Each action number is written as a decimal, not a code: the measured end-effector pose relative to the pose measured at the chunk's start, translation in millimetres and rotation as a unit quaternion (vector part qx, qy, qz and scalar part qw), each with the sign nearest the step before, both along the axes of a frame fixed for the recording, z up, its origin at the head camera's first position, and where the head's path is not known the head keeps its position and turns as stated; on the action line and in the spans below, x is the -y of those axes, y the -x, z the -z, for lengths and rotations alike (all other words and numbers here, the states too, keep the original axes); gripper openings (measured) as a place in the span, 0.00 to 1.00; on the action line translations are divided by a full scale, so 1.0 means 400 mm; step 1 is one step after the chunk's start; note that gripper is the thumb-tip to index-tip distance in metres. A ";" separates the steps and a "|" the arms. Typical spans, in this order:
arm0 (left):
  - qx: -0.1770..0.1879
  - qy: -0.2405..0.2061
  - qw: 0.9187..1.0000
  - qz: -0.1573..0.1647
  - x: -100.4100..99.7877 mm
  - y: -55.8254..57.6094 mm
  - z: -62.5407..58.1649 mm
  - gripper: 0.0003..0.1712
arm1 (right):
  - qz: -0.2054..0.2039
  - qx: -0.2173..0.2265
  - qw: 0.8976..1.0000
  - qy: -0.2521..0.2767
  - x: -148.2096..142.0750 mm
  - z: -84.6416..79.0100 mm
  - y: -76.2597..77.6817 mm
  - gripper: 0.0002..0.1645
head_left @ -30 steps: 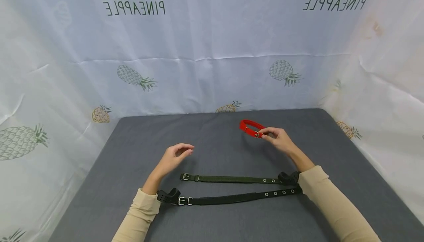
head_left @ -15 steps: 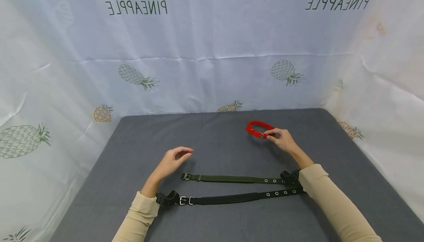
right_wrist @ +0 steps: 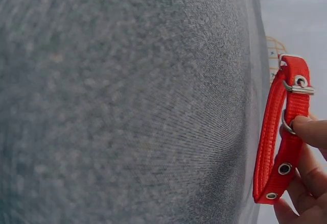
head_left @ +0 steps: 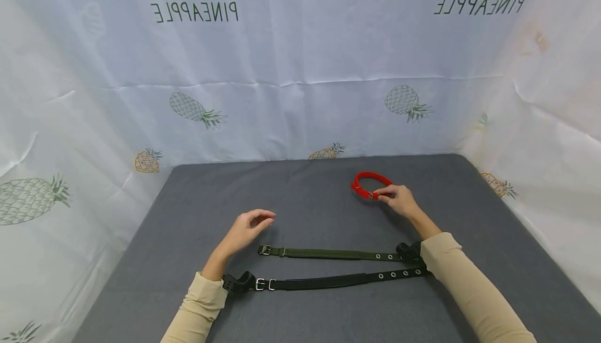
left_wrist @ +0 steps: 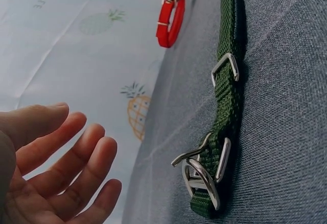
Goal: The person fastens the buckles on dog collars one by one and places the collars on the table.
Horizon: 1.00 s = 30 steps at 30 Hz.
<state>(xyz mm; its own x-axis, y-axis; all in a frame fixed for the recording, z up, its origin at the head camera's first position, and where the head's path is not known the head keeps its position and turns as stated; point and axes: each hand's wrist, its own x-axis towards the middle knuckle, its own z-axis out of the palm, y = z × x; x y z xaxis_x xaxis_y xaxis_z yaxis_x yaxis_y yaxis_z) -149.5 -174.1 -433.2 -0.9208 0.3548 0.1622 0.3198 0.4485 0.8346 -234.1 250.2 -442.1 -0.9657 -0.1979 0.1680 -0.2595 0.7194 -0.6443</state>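
Note:
A red buckled collar (head_left: 360,191), closed into a loop, is pinched between the thumb and fingers of my right hand (head_left: 401,202) over the far right part of the table. In the right wrist view the red webbing (right_wrist: 296,104) shows metal eyelets and a buckle. My left hand (head_left: 241,232) hovers with relaxed, slightly bent fingers and holds nothing. Just to its right lies the buckle end of a green collar (head_left: 324,253), stretched out flat. A black collar (head_left: 324,283) lies straight below it, nearer to me. The right sleeve hides the right ends of both.
A grey cloth covers the table (head_left: 291,202). Behind and beside it hangs a white curtain (head_left: 300,118) printed with pineapples. Black wrist bands (head_left: 239,282) sit by both cuffs.
My right hand has carried the red collar a little to the right and slightly lower, and the loop looks rounder. The left hand and the two straight collars stay put.

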 end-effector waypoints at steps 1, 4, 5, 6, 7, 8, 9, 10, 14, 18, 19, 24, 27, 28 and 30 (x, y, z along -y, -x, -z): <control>0.001 -0.001 1.000 0.000 0.000 0.000 0.001 0.17 | -0.001 0.004 1.000 -0.004 0.000 0.000 0.001 0.13; 0.001 -0.003 1.000 0.000 -0.001 0.000 0.000 0.17 | 0.000 0.019 1.000 -0.010 0.001 0.000 0.004 0.13; 0.001 -0.003 1.000 0.000 -0.001 0.000 0.000 0.17 | 0.001 0.023 1.000 -0.011 0.002 -0.001 0.005 0.13; 0.001 -0.004 1.000 0.001 -0.001 0.000 -0.001 0.17 | 0.002 0.028 1.000 -0.013 0.003 -0.001 0.005 0.13; 0.000 -0.004 1.000 0.001 -0.001 0.000 -0.001 0.17 | 0.005 0.034 0.999 -0.016 0.004 -0.001 0.006 0.13; -0.001 -0.004 1.000 0.001 -0.001 0.001 -0.002 0.17 | 0.008 0.039 0.999 -0.017 0.005 -0.002 0.006 0.13; -0.001 -0.003 1.000 0.001 -0.001 0.001 -0.002 0.17 | 0.010 0.042 0.999 -0.021 0.006 -0.002 0.006 0.13; -0.001 -0.003 1.000 0.001 -0.001 0.001 -0.002 0.17 | 0.011 0.046 0.999 -0.025 0.006 -0.002 0.006 0.13; -0.001 0.002 1.000 0.000 0.000 0.003 -0.002 0.17 | 0.010 0.053 0.998 -0.037 0.005 -0.001 0.005 0.11; -0.002 0.002 1.000 -0.001 -0.002 0.004 -0.004 0.17 | 0.004 0.054 0.998 -0.042 0.001 0.003 0.005 0.10; -0.003 0.001 1.000 -0.002 -0.003 0.003 -0.004 0.17 | 0.003 0.055 0.998 -0.042 0.000 0.004 0.005 0.10; -0.007 0.001 1.000 -0.003 -0.004 0.000 -0.010 0.16 | -0.001 0.063 0.997 -0.041 -0.002 0.006 0.006 0.11; -0.006 0.003 1.000 -0.004 -0.005 -0.001 -0.012 0.16 | -0.003 0.061 0.997 -0.041 -0.003 0.005 0.006 0.11; -0.004 0.003 1.000 -0.004 -0.005 -0.001 -0.012 0.16 | -0.003 0.059 0.997 -0.041 -0.003 0.004 0.006 0.11; -0.002 0.003 1.000 -0.005 -0.004 0.000 -0.012 0.17 | -0.005 0.054 0.998 -0.039 -0.004 0.002 0.004 0.11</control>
